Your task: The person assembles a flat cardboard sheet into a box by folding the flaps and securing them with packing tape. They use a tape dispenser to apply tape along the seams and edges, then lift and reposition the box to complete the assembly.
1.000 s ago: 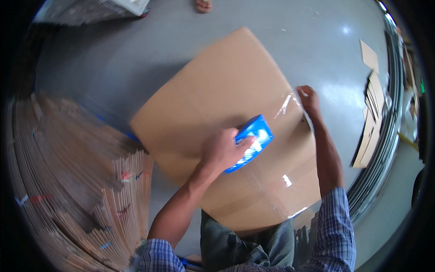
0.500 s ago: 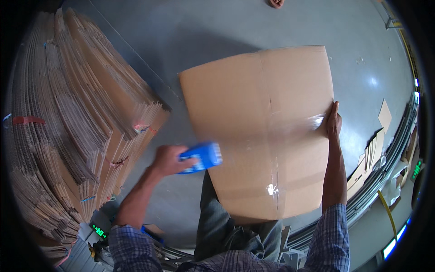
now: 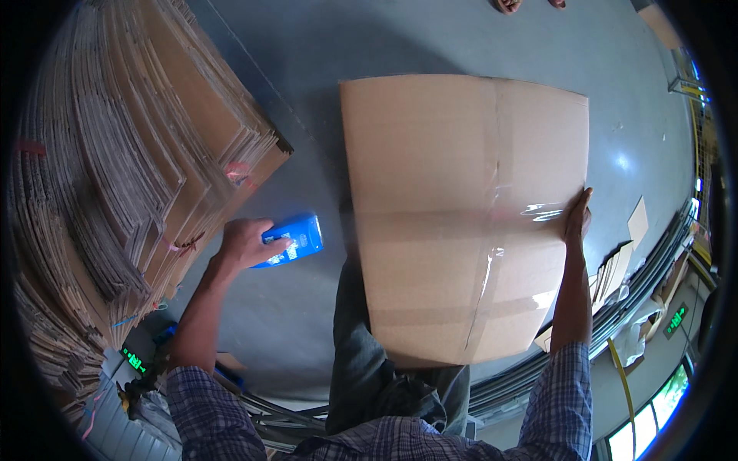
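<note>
My left hand (image 3: 246, 244) is closed round a blue, box-shaped thing (image 3: 306, 234) with white print on it. It hangs left of the carton, apart from it. A large brown cardboard carton (image 3: 423, 207) stands in front of my legs, one broad face toward me. Clear tape (image 3: 490, 269) runs along its seam, and shiny strips cross toward the right edge. At that right edge my right hand (image 3: 578, 217) grips the carton, its thumb side showing and the other fingers mostly hidden behind it.
Tall stacks of flattened cardboard (image 3: 115, 154) fill the left side, some tied with red strips. Loose cardboard pieces (image 3: 613, 269) lie at the right beside long dark pipes (image 3: 646, 261). A person's feet (image 3: 507, 6) show at the far edge of the grey floor (image 3: 307, 38).
My left hand has drawn left, farther from the carton, with the blue thing still in it. The carton now appears more to the right and turned slightly, my right hand still on its edge.
</note>
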Demonstrator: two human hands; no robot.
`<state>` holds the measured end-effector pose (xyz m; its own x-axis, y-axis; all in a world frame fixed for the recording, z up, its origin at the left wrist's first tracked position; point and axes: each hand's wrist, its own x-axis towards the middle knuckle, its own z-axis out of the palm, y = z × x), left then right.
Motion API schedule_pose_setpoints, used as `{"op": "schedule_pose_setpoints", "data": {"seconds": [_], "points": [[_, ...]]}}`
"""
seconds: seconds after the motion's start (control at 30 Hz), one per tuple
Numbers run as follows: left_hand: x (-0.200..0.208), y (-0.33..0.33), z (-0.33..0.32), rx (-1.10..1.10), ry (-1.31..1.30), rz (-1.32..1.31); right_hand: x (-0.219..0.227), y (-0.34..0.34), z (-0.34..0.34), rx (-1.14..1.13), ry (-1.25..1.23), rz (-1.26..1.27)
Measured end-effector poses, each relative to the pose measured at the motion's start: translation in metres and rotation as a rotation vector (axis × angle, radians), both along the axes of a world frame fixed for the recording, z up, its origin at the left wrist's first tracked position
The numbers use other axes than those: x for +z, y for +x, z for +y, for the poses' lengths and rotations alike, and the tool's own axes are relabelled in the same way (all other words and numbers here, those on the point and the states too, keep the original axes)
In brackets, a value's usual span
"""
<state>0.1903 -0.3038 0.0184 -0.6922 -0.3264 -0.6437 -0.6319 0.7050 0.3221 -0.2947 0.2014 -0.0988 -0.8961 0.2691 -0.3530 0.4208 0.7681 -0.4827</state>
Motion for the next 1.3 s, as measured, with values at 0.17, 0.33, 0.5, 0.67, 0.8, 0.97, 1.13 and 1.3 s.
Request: {"op": "schedule_pose_setpoints", "data": {"seconds": [0.17, 0.33, 0.5, 0.67, 0.8, 0.97, 1.13, 1.3], "points": [[-0.046, -0.058, 0.033, -0.041, -0.033, -0.012, 0.002, -0.003, 0.004, 0.134, 0.395, 0.067], [-0.052, -0.083, 0.051, -0.01, -0.044, -0.159, 0.009, 0.046, -0.051, 0.732, 0.412, 0.906], [-0.054, -0.073, 0.067, 0.016, -0.188, -0.162, 0.008, 0.152, -0.133, 0.767, 0.254, 0.468], [-0.083, -0.068, 0.088, -0.103, -0.225, -0.327, 0.021, 0.151, -0.148, 0.772, 0.241, 0.599], [-0.103, -0.073, 0.113, 0.919, -0.135, 0.045, 0.029, 0.168, -0.084, 0.746, 0.076, 0.359], [-0.16, -0.093, 0.151, 1.359, 0.343, 0.734, 0.035, 0.213, 0.092, -0.052, 0.534, 0.011], [-0.203, -0.072, 0.184, 1.596, 0.667, 0.795, 0.002, 0.15, 0.155, -0.024, 0.242, -0.019], [-0.205, -0.075, 0.259, 1.56, 0.383, 0.785, 0.013, 0.069, 0.139, 0.008, 0.27, -0.005]]}}
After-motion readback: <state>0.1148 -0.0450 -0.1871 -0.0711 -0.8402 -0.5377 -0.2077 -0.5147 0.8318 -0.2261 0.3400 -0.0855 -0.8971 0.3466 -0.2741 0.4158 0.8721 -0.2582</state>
